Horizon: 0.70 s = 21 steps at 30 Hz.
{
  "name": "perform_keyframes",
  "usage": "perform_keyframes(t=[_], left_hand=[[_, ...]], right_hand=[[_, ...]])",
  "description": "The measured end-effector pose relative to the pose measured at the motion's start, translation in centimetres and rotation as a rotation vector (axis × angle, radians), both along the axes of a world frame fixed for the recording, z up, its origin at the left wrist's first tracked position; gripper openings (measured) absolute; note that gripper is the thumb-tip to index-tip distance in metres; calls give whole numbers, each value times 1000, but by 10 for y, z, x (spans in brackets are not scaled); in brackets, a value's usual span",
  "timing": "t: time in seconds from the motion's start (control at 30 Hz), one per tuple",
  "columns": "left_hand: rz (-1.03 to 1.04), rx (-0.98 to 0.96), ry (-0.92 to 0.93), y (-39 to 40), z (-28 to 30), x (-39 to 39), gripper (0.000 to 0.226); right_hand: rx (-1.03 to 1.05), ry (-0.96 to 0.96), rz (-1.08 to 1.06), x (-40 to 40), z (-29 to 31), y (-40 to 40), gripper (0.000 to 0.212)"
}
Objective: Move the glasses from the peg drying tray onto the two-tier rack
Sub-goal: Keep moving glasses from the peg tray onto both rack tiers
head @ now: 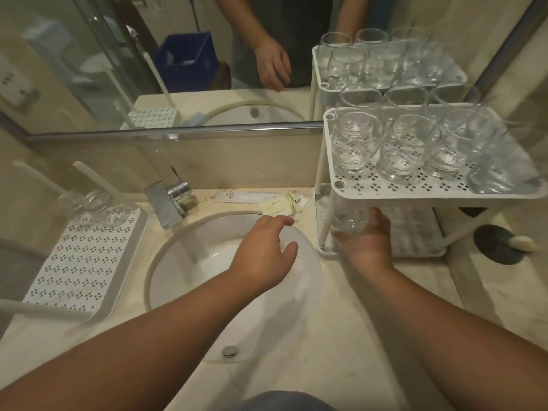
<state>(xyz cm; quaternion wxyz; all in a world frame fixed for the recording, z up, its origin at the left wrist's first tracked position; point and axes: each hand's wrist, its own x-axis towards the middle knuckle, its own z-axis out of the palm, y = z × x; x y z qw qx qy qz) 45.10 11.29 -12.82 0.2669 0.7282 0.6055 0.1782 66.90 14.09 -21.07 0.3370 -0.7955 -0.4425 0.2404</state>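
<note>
The right hand [366, 235] grips a glass [350, 222] at the lower tier of the rack [385, 191], whose upper tier is full, while the left hand [264, 253] hovers relaxed over the sink [178, 247]; next, seat this glass, then fetch those remaining on the peg tray [80, 262].

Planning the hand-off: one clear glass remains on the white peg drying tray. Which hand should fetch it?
Left. The left hand hovers open over the sink, nearer the last clear glass on the white peg drying tray. The right hand grips a glass tumbler at the white two-tier rack.
</note>
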Motion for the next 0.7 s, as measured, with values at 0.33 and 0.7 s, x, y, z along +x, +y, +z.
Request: perform_keyframes(t=[0.33,0.7], left_hand=[[31,-9,-22,-5,5,-55,44],[147,37,-70,0,27,-177,45]], right_hand=[[88,21,16,-59,34,-73,61],[163,38,268,-213,65,-68,52]])
